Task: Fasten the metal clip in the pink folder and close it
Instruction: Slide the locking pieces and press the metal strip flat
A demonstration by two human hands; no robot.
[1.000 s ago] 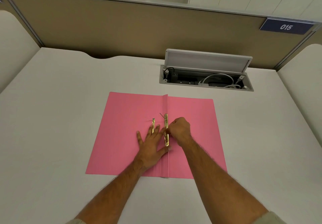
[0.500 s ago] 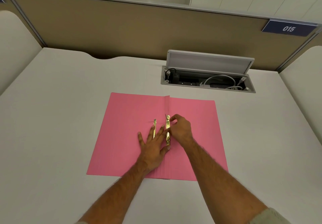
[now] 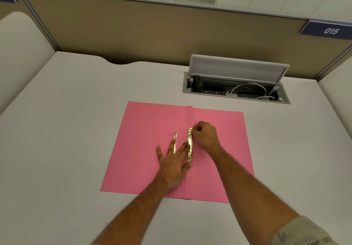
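The pink folder [image 3: 144,149] lies open and flat on the desk. A gold metal clip bar [image 3: 190,143] runs along the fold, with thin dark prongs sticking up at its far and near ends. A second gold strip [image 3: 175,140] lies loose on the left flap. My left hand [image 3: 174,163] rests flat on the folder, fingers spread, touching both strips. My right hand [image 3: 204,135] pinches the far prong at the top end of the clip bar.
An open cable box [image 3: 236,90] with a raised lid, plugs and white cables is sunk into the desk behind the folder. A tan partition [image 3: 152,29] walls the back, with cream panels at both sides.
My right hand has slid along the clip bar from its middle to its far end, and the far prong now stands up. My left hand stays pressed flat.
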